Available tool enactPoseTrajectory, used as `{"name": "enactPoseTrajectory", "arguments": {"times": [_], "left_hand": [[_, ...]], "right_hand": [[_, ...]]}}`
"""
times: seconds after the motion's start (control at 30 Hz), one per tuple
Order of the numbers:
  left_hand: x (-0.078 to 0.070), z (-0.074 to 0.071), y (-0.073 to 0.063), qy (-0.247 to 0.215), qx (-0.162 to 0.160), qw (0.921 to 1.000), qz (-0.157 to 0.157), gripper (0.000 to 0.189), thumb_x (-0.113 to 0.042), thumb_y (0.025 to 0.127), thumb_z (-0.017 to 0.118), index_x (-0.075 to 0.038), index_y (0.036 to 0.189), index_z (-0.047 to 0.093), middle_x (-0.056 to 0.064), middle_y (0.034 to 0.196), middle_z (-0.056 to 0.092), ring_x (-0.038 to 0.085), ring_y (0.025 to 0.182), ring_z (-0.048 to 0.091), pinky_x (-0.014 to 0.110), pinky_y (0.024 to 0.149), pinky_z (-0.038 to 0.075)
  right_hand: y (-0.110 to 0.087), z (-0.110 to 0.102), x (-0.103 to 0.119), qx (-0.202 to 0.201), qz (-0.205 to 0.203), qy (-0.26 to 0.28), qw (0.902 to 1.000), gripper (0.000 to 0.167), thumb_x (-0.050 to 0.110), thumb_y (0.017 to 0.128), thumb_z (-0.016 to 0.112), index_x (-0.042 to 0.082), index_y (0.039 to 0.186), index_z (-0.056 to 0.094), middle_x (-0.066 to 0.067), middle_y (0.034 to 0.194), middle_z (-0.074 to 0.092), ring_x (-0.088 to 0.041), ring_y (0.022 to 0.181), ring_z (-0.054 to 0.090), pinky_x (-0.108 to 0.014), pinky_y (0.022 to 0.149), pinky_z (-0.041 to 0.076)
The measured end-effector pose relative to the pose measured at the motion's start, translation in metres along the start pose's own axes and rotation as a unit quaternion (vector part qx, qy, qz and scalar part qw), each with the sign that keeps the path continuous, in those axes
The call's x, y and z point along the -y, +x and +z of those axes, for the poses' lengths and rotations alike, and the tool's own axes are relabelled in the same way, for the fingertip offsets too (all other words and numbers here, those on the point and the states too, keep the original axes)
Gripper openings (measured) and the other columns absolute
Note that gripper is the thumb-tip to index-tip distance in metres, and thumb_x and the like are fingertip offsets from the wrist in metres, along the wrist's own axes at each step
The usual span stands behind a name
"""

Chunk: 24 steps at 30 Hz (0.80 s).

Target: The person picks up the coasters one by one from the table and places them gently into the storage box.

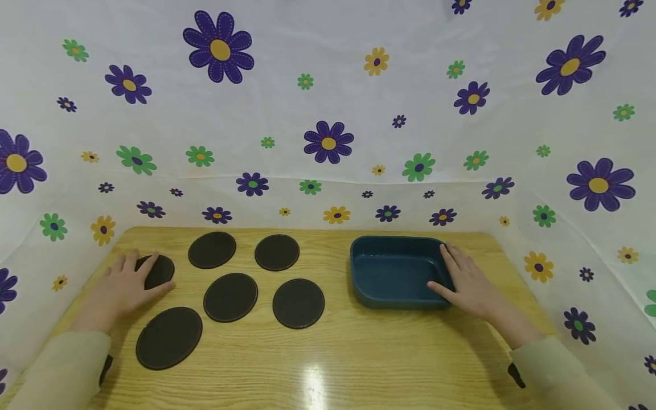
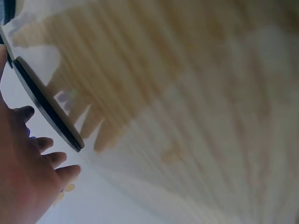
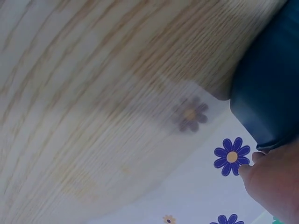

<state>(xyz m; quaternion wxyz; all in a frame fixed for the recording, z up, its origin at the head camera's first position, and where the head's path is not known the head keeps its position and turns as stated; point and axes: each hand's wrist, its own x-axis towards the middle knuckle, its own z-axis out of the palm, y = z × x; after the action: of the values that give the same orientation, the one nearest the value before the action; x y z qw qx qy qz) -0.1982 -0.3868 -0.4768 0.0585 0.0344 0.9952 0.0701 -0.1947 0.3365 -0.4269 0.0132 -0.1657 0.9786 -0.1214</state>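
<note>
In the head view, my left hand [image 1: 125, 285] is over a black round coaster [image 1: 160, 272] at the far left, its fingers spread and partly covering it. The left wrist view shows this coaster [image 2: 44, 105] edge-on beside the left hand's [image 2: 28, 163] extended fingers. On the right side of the table stands a dark teal rectangular tub [image 1: 394, 304] with rounded corners, seemingly bare inside. My right hand [image 1: 471, 285] holds its right wall, thumb over the inside and fingers at the rim. In the right wrist view, the right hand [image 3: 275, 177] meets the tub's [image 3: 268, 93] edge.
More black coasters lie flat and apart on the wooden table [image 1: 359, 364]: one near the front left [image 1: 169, 338], others around the middle left, including a coaster [image 1: 299, 303] left of the tub. A white flowered cloth [image 1: 287, 108] rises behind and along both sides.
</note>
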Motion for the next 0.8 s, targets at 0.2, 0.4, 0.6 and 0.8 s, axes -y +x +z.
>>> {"name": "enactPoseTrajectory", "arguments": {"times": [0.2,0.4,0.6,0.8], "left_hand": [[-0.0005,0.0044,0.0030,-0.012,0.015,0.9998,0.000,0.102,-0.073,0.102,0.044,0.004,0.165,0.022,0.051,0.160,0.013,0.078,0.141,0.018,0.086,0.111,0.022],[-0.0005,0.0081,0.0053,0.006,0.005,0.9999,0.008,0.092,-0.062,0.106,0.045,0.007,0.164,0.025,0.052,0.156,0.021,0.076,0.138,0.025,0.085,0.106,0.031],[-0.0013,0.0089,0.0055,0.028,-0.017,0.9993,0.019,0.085,-0.052,0.105,0.053,0.009,0.160,0.032,0.052,0.148,0.031,0.074,0.131,0.034,0.082,0.101,0.038],[-0.0022,0.0048,0.0050,0.026,-0.032,0.9990,0.017,0.087,-0.054,0.099,0.060,0.007,0.156,0.037,0.051,0.141,0.036,0.072,0.126,0.039,0.079,0.097,0.041]], "right_hand": [[-0.0004,0.0005,0.0023,0.008,0.004,-0.013,0.9999,0.102,0.053,0.102,0.064,-0.011,0.165,0.016,-0.036,0.172,0.014,-0.056,0.158,0.018,-0.070,0.126,0.019],[-0.0019,-0.0004,0.0020,0.020,0.005,-0.005,0.9998,0.103,0.054,0.103,0.062,-0.015,0.164,0.016,-0.037,0.172,0.011,-0.055,0.160,0.013,-0.068,0.128,0.017],[-0.0046,-0.0003,0.0006,0.024,0.003,0.012,0.9996,0.102,0.052,0.103,0.062,-0.016,0.163,0.014,-0.037,0.173,0.008,-0.055,0.160,0.010,-0.068,0.128,0.015],[-0.0038,0.0011,-0.0004,0.022,0.001,0.003,0.9998,0.101,0.053,0.104,0.060,-0.015,0.164,0.014,-0.036,0.173,0.007,-0.054,0.161,0.010,-0.067,0.128,0.016]]}}
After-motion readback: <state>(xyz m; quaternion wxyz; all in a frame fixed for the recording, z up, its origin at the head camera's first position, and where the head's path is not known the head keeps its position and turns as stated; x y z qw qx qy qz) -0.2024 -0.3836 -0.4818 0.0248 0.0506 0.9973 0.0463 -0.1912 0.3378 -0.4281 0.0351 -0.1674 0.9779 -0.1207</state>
